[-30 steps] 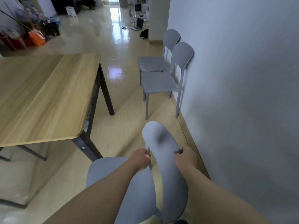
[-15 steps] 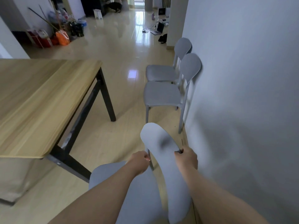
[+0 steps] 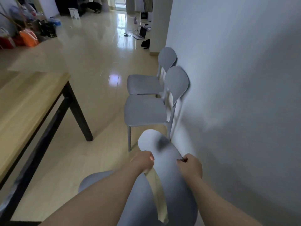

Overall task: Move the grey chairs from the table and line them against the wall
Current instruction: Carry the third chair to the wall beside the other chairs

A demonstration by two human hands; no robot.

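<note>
Glossy tile runs along the wall (image 3: 236, 79), where two grey chairs (image 3: 146, 110) already stand at twelve o'clock. The carried chair (image 3: 162, 168) at six o'clock, apparently light stiff moulded plastic, is best held by its backrest edges: left hand (image 3: 143, 162) and right hand (image 3: 190, 165) both clench them.

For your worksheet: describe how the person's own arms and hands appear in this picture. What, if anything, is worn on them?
Both forearms are bare as far as the picture shows: no sleeves, gloves, watch or bracelets. The left hand and right hand show no rings, though motion blur softens fine detail.
</note>
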